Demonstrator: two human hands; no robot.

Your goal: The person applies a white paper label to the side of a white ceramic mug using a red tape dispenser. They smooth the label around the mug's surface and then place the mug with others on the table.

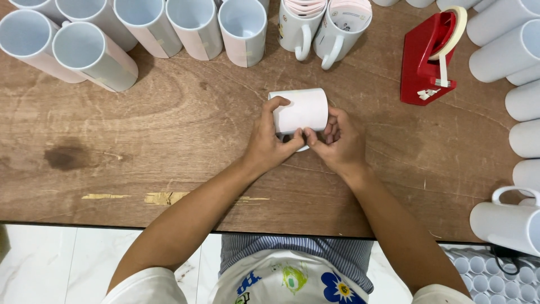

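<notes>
A white mug [301, 108] wrapped in a white paper sheet lies on its side at the middle of the wooden table [169, 129]. My left hand [270, 143] grips its left end, with the fingers over the rim and the thumb pressing the paper's lower edge. My right hand [337, 141] holds the mug's right side, and its thumb meets the left thumb on the paper. The mug's handle is hidden under my hands.
Several paper-wrapped mugs [95, 53] line the back left edge, and two printed mugs [323, 25] stand at the back middle. A red tape dispenser [427, 59] stands to the right. Plain white mugs [523, 95] fill the right edge, and more sit in a box [495, 278] below.
</notes>
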